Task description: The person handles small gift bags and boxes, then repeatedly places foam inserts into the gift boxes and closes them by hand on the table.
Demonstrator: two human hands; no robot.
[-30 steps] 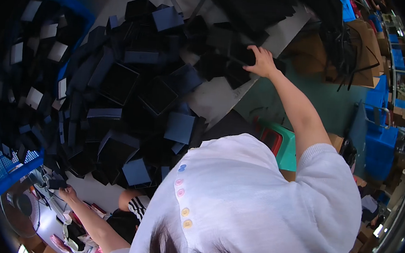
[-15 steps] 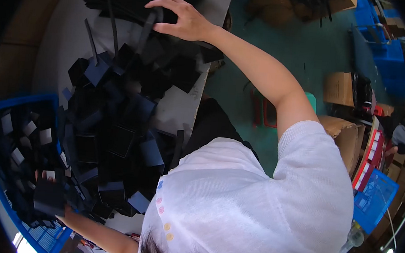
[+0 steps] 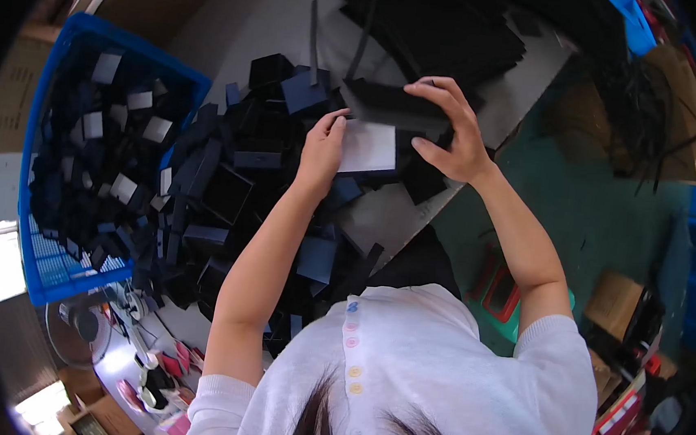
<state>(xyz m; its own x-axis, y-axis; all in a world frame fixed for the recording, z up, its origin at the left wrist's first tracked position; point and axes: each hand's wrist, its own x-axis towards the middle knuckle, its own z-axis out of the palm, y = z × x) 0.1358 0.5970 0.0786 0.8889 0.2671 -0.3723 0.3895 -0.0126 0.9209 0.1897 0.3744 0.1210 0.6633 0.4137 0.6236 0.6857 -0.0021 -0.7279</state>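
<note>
Left hand [image 3: 320,154] pinches white-faced box [image 3: 371,147] by left edge, above tabletop [image 3: 257,22]. Right hand [image 3: 455,134], thumb and fingers wide, clasps dark piece [image 3: 390,102] beside it. Box probably light, stiff card; best held by sides.

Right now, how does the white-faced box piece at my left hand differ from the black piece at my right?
The white-faced box piece is largely pale; the black piece dark. The white-faced box piece sits lower in view, the black piece higher. The white-faced piece looks crisper, the black piece blurred.
</note>
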